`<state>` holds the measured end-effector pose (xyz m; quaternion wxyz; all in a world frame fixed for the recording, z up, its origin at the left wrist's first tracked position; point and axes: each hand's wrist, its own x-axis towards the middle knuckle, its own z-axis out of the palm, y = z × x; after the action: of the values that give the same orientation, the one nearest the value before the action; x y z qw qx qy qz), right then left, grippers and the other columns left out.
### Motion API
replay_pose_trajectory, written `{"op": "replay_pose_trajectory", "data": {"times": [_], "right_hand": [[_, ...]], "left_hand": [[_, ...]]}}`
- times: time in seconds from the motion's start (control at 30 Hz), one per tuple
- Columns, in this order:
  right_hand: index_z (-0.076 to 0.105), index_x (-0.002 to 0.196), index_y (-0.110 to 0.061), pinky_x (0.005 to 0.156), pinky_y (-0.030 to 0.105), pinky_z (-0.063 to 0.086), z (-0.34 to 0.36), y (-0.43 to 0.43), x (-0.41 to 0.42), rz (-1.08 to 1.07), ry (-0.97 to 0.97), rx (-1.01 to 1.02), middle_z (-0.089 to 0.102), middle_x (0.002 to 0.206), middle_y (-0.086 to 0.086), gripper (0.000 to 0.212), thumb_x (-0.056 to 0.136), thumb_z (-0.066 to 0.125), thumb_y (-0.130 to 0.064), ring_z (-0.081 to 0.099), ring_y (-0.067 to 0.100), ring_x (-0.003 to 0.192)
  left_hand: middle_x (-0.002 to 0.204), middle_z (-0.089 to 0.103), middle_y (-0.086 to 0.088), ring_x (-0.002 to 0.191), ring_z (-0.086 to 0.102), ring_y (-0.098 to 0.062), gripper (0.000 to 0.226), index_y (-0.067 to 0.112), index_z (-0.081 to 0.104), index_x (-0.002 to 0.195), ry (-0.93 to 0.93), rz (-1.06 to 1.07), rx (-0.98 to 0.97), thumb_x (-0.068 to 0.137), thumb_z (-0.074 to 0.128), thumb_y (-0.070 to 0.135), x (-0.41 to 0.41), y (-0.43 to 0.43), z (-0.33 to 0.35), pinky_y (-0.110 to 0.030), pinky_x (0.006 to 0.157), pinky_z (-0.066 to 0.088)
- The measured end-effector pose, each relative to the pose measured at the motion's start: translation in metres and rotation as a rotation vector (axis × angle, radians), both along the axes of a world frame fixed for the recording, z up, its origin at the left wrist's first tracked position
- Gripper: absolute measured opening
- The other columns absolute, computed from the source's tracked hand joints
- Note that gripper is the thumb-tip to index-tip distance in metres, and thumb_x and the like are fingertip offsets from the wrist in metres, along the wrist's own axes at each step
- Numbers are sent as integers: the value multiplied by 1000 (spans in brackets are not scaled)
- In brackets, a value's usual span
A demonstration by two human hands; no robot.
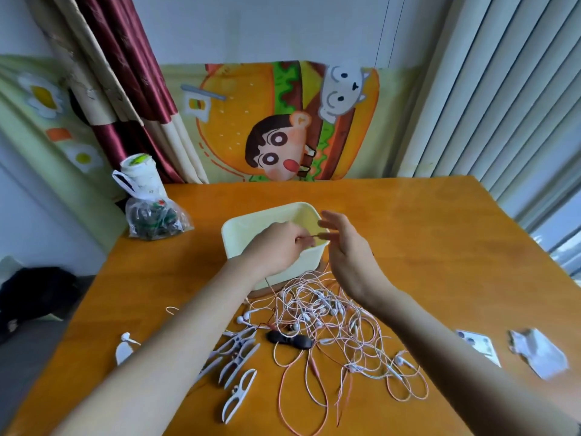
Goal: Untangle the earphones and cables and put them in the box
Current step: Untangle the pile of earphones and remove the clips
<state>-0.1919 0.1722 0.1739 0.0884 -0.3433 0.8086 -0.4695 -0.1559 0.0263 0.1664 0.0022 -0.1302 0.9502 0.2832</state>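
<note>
- The left hand hovers over the pale yellow box, fingers curled and pinching a thin dark cable.
- The right hand is at the cable's other end, fingers spread and mostly straight; I can't tell whether it nips the strand.
- That cable looks to me like the one being fed in. The part of the box I can see holds nothing else.
- Most of the job is left, I'd say: the tangle of white and pink earphones lies knotted on the table, just in front of the box.
- Clothes pegs lie beside the tangle.
</note>
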Motion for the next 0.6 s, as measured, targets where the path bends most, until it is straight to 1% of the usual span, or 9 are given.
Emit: {"op": "replay_pose_trajectory", "data": {"times": [0.07, 0.13, 0.17, 0.23, 0.27, 0.33, 0.47, 0.53, 0.6], "right_hand": [[44, 133, -11, 88, 23, 45, -1, -4, -2, -14, -123, 28, 55, 124, 7, 38, 98, 31, -4, 57, 18, 108], [55, 119, -8, 68, 20, 50, -5, -5, -7, 8, -119, 121, 62, 96, 0, 29, 101, 36, -20, 61, 9, 77], [60, 111, -6, 56, 14, 44, -8, -4, -9, 44, -83, 181, 60, 81, -5, 28, 100, 40, -23, 55, 1, 61], [66, 98, -3, 44, 11, 35, -12, -3, -13, 92, -20, 248, 56, 66, -9, 27, 98, 45, -21, 47, 0, 44], [68, 94, -3, 43, 10, 34, -13, -1, -16, 97, 8, 261, 56, 63, -9, 27, 98, 47, -18, 46, 0, 41], [70, 90, -4, 45, 9, 35, -8, 1, -23, 79, 57, 271, 55, 62, -9, 27, 98, 46, -13, 48, 0, 42], [66, 88, -5, 54, 9, 36, 17, 4, -44, -100, 131, 149, 52, 63, -9, 31, 100, 38, -11, 47, 2, 57], [62, 85, -8, 55, 14, 36, 28, 5, -54, -164, 138, 77, 52, 62, -8, 31, 101, 36, -13, 45, 4, 56], [59, 83, -10, 53, 15, 36, 36, 6, -61, -221, 142, 7, 51, 62, -7, 32, 102, 34, -15, 45, 5, 55]], "left_hand": [[83, 61, -1, 77, 54, -21, 27, 21, 71, 104, -34, -19, 1, 100, 46, 32, 2, 2, -6, -30, 63, 36], [89, 65, -4, 80, 56, -21, 26, 16, 70, 105, -26, -29, 41, 100, 47, 27, 5, 2, -11, -31, 68, 40], [89, 66, -4, 79, 56, -19, 26, 14, 70, 105, -10, -29, 64, 100, 47, 25, 7, 2, -14, -31, 69, 41], [74, 58, 0, 65, 48, -13, 23, 13, 68, 96, 13, -20, 110, 99, 48, 24, 11, 1, -18, -24, 58, 34], [67, 51, 1, 58, 41, -12, 20, 15, 66, 91, 16, -11, 148, 98, 50, 25, 13, 0, -20, -23, 53, 28], [66, 44, 1, 54, 34, -11, 16, 19, 62, 88, 16, 16, 244, 98, 51, 25, 18, -3, -29, -23, 50, 24], [61, 39, 3, 49, 33, -8, 20, 15, 63, 93, -24, 104, 424, 100, 45, 20, 34, -12, -57, -20, 48, 28], [63, 45, 3, 50, 41, -7, 19, 8, 63, 96, -72, 119, 464, 99, 47, 18, 39, -12, -70, -20, 54, 38], [67, 52, 3, 60, 51, -9, 19, 3, 62, 98, -96, 97, 531, 97, 51, 19, 41, -10, -79, -25, 67, 47]]}}
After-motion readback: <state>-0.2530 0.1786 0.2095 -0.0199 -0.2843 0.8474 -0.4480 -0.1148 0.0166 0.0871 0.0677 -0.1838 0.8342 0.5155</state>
